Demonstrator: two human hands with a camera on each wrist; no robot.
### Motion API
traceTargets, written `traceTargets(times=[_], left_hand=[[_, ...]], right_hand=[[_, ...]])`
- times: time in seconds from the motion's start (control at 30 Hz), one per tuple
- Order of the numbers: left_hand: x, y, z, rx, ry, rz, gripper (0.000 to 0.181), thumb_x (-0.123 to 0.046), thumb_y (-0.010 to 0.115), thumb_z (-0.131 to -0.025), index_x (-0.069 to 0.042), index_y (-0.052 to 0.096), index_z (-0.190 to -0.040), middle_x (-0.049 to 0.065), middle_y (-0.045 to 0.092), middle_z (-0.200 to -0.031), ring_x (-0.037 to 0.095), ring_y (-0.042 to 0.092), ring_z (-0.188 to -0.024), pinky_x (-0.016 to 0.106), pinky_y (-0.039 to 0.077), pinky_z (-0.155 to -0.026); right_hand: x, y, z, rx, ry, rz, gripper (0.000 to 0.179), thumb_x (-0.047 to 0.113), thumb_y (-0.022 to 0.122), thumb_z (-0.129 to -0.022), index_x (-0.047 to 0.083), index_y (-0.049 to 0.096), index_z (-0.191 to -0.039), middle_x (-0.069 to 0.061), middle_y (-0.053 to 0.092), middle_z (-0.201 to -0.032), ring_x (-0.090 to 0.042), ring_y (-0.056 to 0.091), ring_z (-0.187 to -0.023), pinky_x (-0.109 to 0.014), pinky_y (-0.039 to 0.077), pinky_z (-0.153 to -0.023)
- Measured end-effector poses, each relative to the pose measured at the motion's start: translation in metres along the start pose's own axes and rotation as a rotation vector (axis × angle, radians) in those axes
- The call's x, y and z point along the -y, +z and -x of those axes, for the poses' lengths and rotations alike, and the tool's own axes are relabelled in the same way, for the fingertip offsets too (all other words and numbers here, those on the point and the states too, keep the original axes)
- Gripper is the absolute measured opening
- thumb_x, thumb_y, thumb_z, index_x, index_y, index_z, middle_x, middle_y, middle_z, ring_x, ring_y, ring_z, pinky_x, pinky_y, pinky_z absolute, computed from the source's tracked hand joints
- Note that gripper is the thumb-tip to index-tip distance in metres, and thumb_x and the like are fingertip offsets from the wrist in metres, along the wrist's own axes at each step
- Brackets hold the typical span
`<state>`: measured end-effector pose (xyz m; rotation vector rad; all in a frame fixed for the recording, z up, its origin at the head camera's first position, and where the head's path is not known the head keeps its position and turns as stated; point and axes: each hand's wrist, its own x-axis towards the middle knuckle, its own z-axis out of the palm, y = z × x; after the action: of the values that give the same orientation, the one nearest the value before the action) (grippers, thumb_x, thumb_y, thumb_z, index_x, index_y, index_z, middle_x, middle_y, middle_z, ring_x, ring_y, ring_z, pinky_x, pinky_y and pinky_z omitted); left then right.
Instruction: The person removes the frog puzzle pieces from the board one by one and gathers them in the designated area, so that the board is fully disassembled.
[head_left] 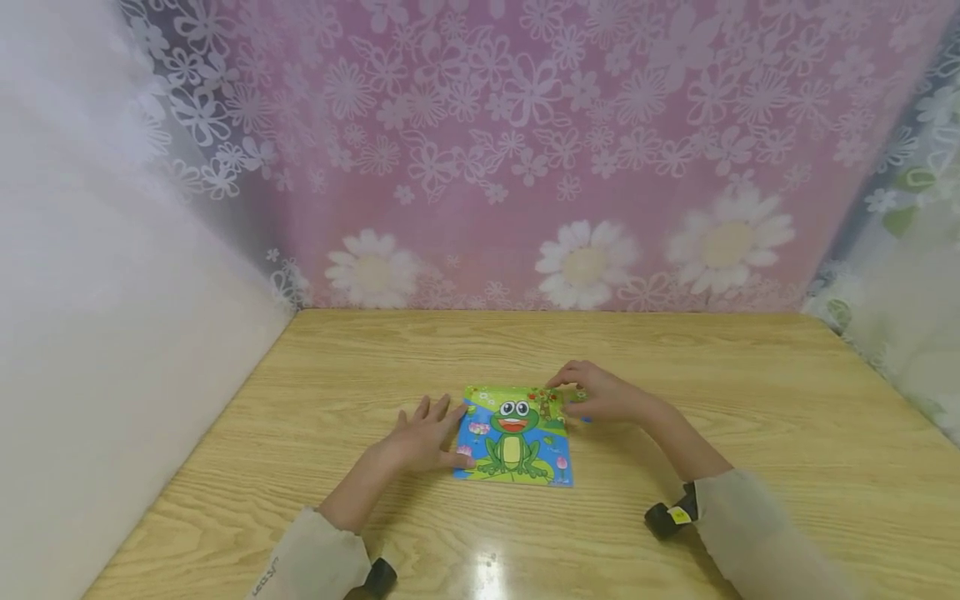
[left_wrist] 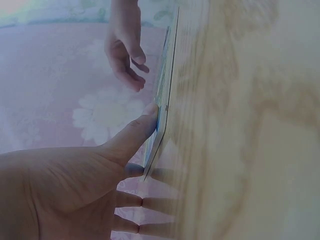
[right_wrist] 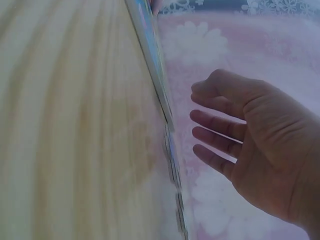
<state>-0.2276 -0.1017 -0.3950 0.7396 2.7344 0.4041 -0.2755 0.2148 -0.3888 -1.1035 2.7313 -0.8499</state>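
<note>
A square frog picture board (head_left: 513, 450), which looks like a jigsaw puzzle, lies flat on the wooden table. My left hand (head_left: 420, 442) rests at its left side with fingers spread; in the left wrist view the thumb (left_wrist: 137, 132) touches the board's edge. Over the upper right corner hovers my right hand (head_left: 606, 397), its fingers loosely bent, and nothing shows between them in the right wrist view. Thin loose pieces (right_wrist: 172, 162) lie on the table beside the board, partly hidden under this hand in the head view.
The wood-grain table (head_left: 360, 358) runs back to a pink flowered curtain (head_left: 480, 167). A plain white cloth (head_left: 112, 317) hangs along the left side, and another flowered cloth (head_left: 900, 283) along the right. Both wrists wear black cameras.
</note>
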Motion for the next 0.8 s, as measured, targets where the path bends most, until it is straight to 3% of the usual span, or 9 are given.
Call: traceTargets(times=[0.3, 0.57, 0.8], left_hand=[[0.001, 0.0, 0.0, -0.004, 0.004, 0.002, 0.086, -0.056, 0.057, -0.083, -0.013, 0.02, -0.148, 0.019, 0.01, -0.15, 0.045, 0.002, -0.133, 0.068, 0.004, -0.096], [0.002, 0.002, -0.002, 0.0, 0.004, -0.001, 0.088, -0.057, 0.057, -0.082, -0.013, 0.018, -0.148, 0.019, 0.008, -0.15, 0.045, 0.001, -0.133, 0.068, 0.004, -0.095], [0.002, 0.002, -0.002, -0.006, 0.009, 0.01, 0.088, -0.057, 0.057, -0.082, -0.013, 0.019, -0.148, 0.019, 0.009, -0.15, 0.045, 0.001, -0.133, 0.069, 0.004, -0.095]], right_hand=[[0.009, 0.016, -0.019, 0.011, 0.04, 0.064, 0.025, 0.011, 0.065, -0.081, 0.004, 0.066, -0.106, -0.003, 0.056, -0.101, -0.021, 0.049, -0.093, -0.038, 0.043, -0.08], [0.014, 0.025, -0.027, -0.019, 0.139, 0.141, 0.021, 0.014, 0.065, -0.08, 0.007, 0.063, -0.1, 0.002, 0.052, -0.095, -0.019, 0.045, -0.089, -0.035, 0.042, -0.078], [0.016, 0.027, -0.028, -0.042, 0.152, 0.155, 0.018, 0.013, 0.064, -0.079, 0.008, 0.063, -0.096, 0.001, 0.051, -0.092, -0.019, 0.045, -0.087, -0.034, 0.042, -0.077]])
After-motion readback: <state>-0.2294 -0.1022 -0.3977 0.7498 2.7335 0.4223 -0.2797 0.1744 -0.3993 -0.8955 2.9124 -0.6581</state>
